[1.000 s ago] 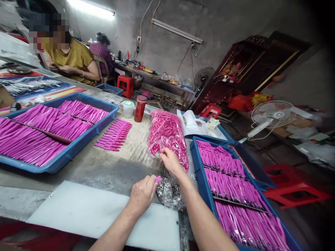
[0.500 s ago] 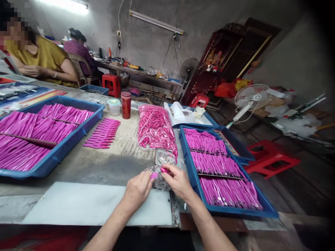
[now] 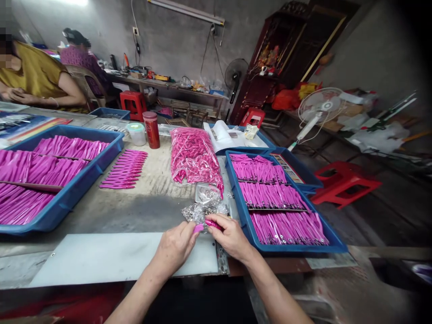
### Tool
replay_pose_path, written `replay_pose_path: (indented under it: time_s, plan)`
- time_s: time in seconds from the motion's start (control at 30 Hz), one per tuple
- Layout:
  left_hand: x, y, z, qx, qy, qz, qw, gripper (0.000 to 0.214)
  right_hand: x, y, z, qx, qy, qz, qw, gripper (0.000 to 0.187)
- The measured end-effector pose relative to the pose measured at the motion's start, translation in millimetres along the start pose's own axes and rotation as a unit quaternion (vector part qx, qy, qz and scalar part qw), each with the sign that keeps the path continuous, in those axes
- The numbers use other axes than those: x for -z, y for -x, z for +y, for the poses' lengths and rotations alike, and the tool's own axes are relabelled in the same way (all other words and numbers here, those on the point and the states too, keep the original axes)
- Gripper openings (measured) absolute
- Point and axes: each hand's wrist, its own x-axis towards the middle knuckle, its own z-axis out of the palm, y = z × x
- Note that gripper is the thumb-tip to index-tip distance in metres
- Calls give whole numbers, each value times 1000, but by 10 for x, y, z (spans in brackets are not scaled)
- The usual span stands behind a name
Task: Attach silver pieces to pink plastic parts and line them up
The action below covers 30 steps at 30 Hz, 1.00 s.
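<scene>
Where the hands meet: at the near edge of the table (image 3: 148, 210), just over the right end of a white board (image 3: 118, 258) that lies flat on it.
Left hand (image 3: 177, 246): fingers clenched in a pinch on a pale pink piece (image 3: 198, 227), thumb and forefinger pointing right.
Right hand (image 3: 232, 237): fingers pinched on a magenta piece (image 3: 213, 223), pointing left towards the other hand.
Held pieces: tip to tip between the two hands; whether they are joined cannot be told.
Bag of metal parts (image 3: 199, 210): clear, crumpled, silvery contents; lies on the table just beyond the fingertips.
Clear box (image 3: 207, 193): just behind that bag, touching the big bag.
Bag of pink parts (image 3: 194, 155): large, clear, full; lies on the table further back, centre.
Right tray (image 3: 250, 227): blue, just right of the right hand; holds rows of pink strips (image 3: 280, 211) parted by dark bars.
Second blue tray (image 3: 300, 173): partly under the right tray, far right side.
Left tray (image 3: 79, 191): blue, well apart on the left; filled with more pink strips.
Loose row (image 3: 124, 174): pink strips laid side by side on the bare table, between the left tray and the big bag.
Red canister (image 3: 151, 129): upright, far side of the table, beside a white tub (image 3: 137, 133).
Co-workers: one in a yellow top (image 3: 37, 74) seated far left; another in purple (image 3: 79, 56) behind.
Floor: red stool (image 3: 340, 180) right of the trays; white fan (image 3: 319, 108) beyond it.
</scene>
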Motion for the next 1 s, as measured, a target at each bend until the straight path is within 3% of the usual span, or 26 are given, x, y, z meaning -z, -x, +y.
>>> replay_pose_path:
  time_s: [0.47,1.0]
  plan:
    - [1,9,35,-10,-16,-27,999,22,24,103,24,-20,-45,-11,999,24]
    - [-2,45,75,-29,-34,-58,997,19,-7,245,96,-120,-177,-33,976,26]
